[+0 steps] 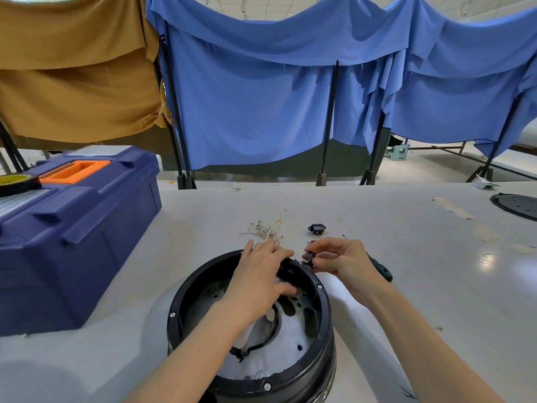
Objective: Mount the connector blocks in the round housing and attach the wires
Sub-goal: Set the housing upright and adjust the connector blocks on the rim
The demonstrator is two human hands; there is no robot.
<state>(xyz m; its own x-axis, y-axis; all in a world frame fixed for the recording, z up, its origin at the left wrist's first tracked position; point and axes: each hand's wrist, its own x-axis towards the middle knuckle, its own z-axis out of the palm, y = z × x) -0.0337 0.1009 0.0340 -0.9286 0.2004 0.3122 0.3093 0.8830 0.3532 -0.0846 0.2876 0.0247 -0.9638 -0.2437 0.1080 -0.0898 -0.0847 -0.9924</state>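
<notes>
Pinched between my right hand's point(340, 257) thumb and fingertips is a small black connector block point(308, 258), held just outside the far rim of the round housing point(174, 312), close to a notch in that rim. My left hand point(261, 274) reaches over the housing with its fingers laid fairly straight across the same far edge, holding nothing; the thumb hangs down inside and is blurred. The housing stands open side up on the pale table point(406, 301) right in front of me, with a perforated metal floor and a black curved strap lying inside. Beyond my hands, a second connector block point(316, 229) lies on the table, and just left of it is a loose tangle of thin wires point(268, 229) with small terminals. A green-handled screwdriver point(380, 267) shows from behind my right wrist. To my left sits a blue toolbox point(72, 228) with a roll of tape point(17, 181) on its lid.
</notes>
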